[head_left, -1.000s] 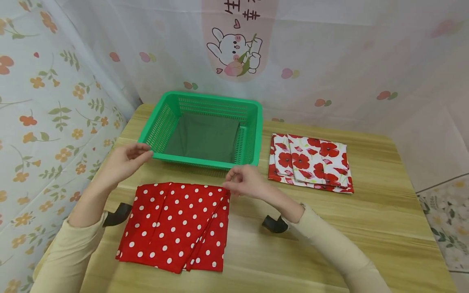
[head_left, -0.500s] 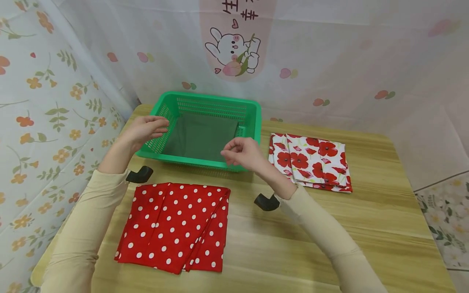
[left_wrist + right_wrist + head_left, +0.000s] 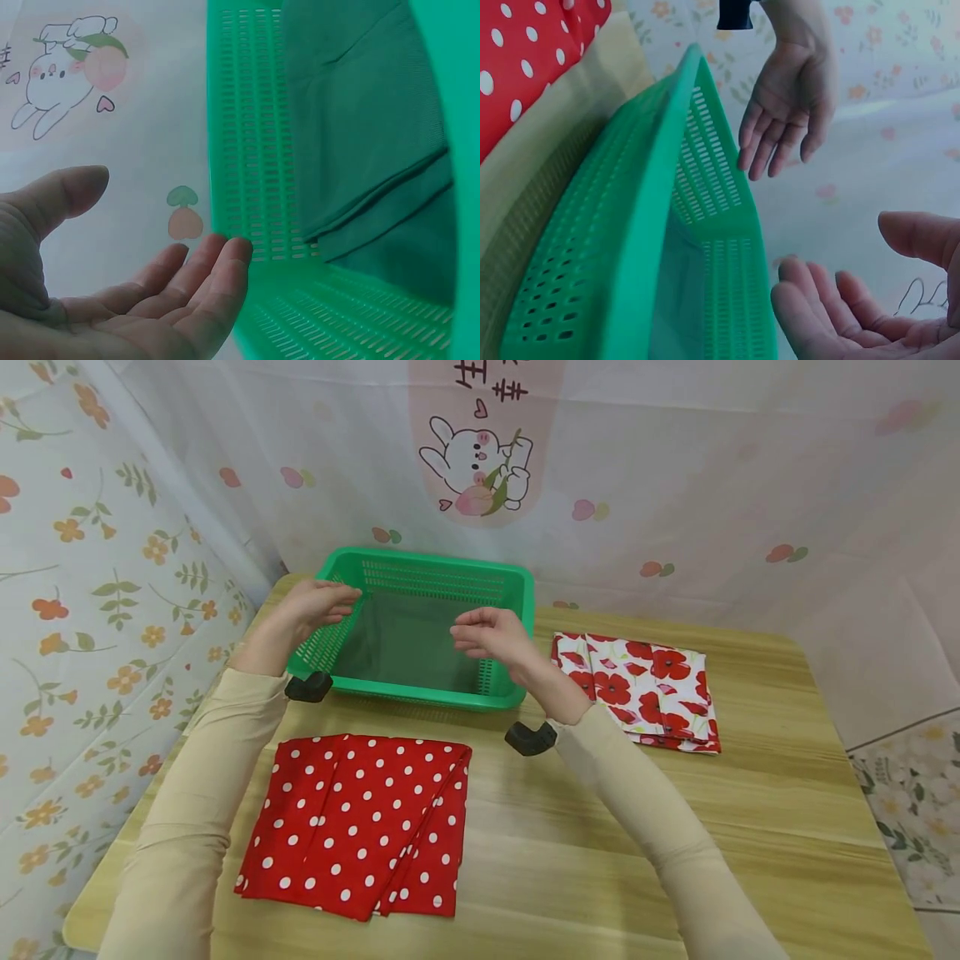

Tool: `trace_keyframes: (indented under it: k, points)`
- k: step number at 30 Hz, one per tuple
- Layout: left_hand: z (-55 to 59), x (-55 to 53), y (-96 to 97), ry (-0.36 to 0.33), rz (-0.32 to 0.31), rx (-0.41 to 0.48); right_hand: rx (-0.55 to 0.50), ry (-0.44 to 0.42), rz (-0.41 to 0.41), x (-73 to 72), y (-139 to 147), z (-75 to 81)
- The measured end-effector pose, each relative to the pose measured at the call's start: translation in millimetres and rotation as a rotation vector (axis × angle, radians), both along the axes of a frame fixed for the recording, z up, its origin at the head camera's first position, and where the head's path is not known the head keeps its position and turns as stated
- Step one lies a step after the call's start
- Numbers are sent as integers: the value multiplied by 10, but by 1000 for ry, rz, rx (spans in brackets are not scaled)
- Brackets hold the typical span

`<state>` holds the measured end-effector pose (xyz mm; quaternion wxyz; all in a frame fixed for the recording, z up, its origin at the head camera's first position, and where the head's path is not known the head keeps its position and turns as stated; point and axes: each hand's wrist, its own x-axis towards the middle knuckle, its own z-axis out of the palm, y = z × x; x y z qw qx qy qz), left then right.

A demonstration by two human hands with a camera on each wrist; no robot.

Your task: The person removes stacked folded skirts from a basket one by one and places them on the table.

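Observation:
A green plastic basket (image 3: 420, 695) with slotted walls stands at the back left of the table, a folded dark green cloth (image 3: 412, 643) lying flat inside it. My left hand (image 3: 315, 608) hovers over the basket's left side, fingers relaxed and holding nothing. Above its right side is my right hand (image 3: 495, 639), also bare, thumb apart from the loosely bent fingers. The left wrist view shows the cloth's folded layers (image 3: 375, 202) against the basket wall. Nearer the front edge lies a folded red cloth (image 3: 360, 827) with white dots, touched by neither hand.
On the right of the wooden table (image 3: 750, 827) lies a folded white cloth with red poppies (image 3: 637, 685), partly behind my right forearm. A printed curtain (image 3: 675, 460) hangs right behind the basket, and a flowered one (image 3: 97, 610) along the left.
Both hands have left the top edge of the dotted red cloth and moved forward, up over the basket. The cloths and basket stay where they were.

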<state>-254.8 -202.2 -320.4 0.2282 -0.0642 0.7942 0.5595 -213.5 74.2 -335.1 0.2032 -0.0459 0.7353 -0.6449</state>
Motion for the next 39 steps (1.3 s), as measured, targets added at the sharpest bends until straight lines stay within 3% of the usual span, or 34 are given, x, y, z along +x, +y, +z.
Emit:
trace_keyframes:
  k: [9, 14, 24, 30, 39]
  points:
    - [-12, -192, 48, -65, 82, -26, 28, -43, -79, -223, -77, -3]
    - [-61, -286, 59, -95, 126, -70, 48, -111, -125, -347, -124, -18]
    - [-99, -427, 162, -142, 146, -137, 44, -228, -176, -558, -203, -102]
    - [-104, -481, 199, -154, 164, -160, 42, -247, -216, -607, -230, -127]
    - [-321, -577, 176, -182, 258, -166, 49, -255, -257, -655, -235, -213]
